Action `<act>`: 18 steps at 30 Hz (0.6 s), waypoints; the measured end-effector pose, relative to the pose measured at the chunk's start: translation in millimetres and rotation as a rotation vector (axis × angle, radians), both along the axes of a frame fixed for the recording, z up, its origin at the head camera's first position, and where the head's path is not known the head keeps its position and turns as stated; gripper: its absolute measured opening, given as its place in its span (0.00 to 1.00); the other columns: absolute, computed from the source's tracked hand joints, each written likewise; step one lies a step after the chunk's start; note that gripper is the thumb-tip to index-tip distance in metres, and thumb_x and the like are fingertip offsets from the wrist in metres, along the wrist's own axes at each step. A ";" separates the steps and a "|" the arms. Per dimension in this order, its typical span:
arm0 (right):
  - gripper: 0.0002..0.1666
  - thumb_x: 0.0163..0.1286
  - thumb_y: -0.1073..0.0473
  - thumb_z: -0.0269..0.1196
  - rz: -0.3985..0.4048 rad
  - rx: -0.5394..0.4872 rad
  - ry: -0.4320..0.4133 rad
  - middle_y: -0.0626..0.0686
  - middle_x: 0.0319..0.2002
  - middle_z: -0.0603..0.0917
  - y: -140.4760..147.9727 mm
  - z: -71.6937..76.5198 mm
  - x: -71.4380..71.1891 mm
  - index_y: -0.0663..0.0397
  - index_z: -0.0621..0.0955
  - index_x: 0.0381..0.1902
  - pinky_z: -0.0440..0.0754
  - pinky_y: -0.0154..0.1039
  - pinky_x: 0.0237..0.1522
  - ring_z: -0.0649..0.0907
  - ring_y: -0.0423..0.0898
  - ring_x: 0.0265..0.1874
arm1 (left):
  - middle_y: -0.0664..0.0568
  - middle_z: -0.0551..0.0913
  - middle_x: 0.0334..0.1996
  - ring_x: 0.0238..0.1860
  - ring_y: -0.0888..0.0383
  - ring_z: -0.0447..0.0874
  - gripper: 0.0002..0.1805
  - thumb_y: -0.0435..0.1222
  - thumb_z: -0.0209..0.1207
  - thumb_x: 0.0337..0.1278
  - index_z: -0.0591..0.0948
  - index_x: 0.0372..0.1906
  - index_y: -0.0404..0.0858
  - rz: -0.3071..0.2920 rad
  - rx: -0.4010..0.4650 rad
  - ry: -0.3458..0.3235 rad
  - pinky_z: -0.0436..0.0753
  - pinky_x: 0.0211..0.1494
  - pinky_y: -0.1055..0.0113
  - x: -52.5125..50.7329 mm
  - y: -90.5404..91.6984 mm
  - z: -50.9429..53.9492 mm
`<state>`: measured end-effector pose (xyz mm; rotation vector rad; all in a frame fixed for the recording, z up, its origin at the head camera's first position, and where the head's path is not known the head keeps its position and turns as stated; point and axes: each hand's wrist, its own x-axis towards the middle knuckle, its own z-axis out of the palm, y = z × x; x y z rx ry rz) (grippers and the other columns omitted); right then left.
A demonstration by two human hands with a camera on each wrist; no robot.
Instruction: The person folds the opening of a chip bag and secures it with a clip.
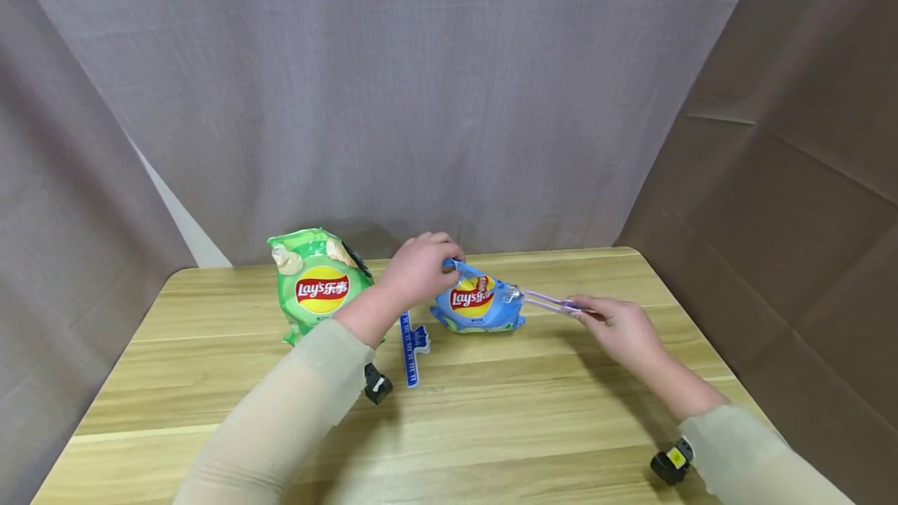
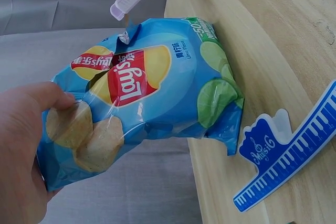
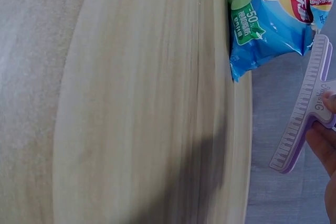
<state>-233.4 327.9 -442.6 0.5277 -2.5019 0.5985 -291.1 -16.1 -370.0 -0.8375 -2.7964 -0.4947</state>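
Note:
My left hand point(image 1: 421, 267) grips the folded top of a blue Lay's chip bag point(image 1: 477, 316), thumb on its front in the left wrist view. The bag's bottom rests on the table, and its top is bent over. To its right, my right hand point(image 1: 620, 330) pinches a pale purple bag clip point(image 3: 302, 111) with a piano-key pattern by its handle. The clip's long edge points at the bag's creased right side; in the right wrist view its end is close to the bag, and whether they touch I cannot tell.
A green Lay's chip bag point(image 1: 323, 291) stands at the back left of the wooden table point(image 1: 491, 427). Between the two bags lies a blue piano-key clip point(image 2: 289, 156), beside my left forearm. Grey curtain point(image 1: 449, 100) hangs behind the table and along its sides.

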 end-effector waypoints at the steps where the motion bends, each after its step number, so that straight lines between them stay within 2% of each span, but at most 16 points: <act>1: 0.13 0.59 0.63 0.73 -0.001 -0.003 -0.001 0.55 0.39 0.89 0.2 -0.1 0.3 0.52 0.89 0.43 0.86 0.50 0.33 0.88 0.52 0.34 | 0.59 0.81 0.49 0.53 0.57 0.76 0.11 0.44 0.62 0.63 0.85 0.48 0.50 0.002 0.001 -0.002 0.73 0.62 0.58 -0.4 0.5 -0.1; 9: 0.13 0.59 0.62 0.73 0.005 -0.010 0.006 0.52 0.39 0.90 0.9 -2.0 1.3 0.48 0.89 0.43 0.86 0.48 0.33 0.88 0.49 0.34 | 0.60 0.80 0.50 0.53 0.58 0.76 0.11 0.45 0.62 0.63 0.85 0.49 0.50 0.011 0.005 -0.009 0.73 0.63 0.58 -0.3 1.3 -0.6; 18: 0.14 0.59 0.64 0.72 -0.005 -0.013 0.015 0.54 0.38 0.90 2.6 -2.3 4.2 0.52 0.89 0.45 0.85 0.49 0.32 0.88 0.51 0.34 | 0.60 0.80 0.49 0.53 0.58 0.76 0.11 0.44 0.62 0.63 0.85 0.49 0.50 0.004 0.014 -0.017 0.72 0.63 0.58 -0.5 0.6 -0.8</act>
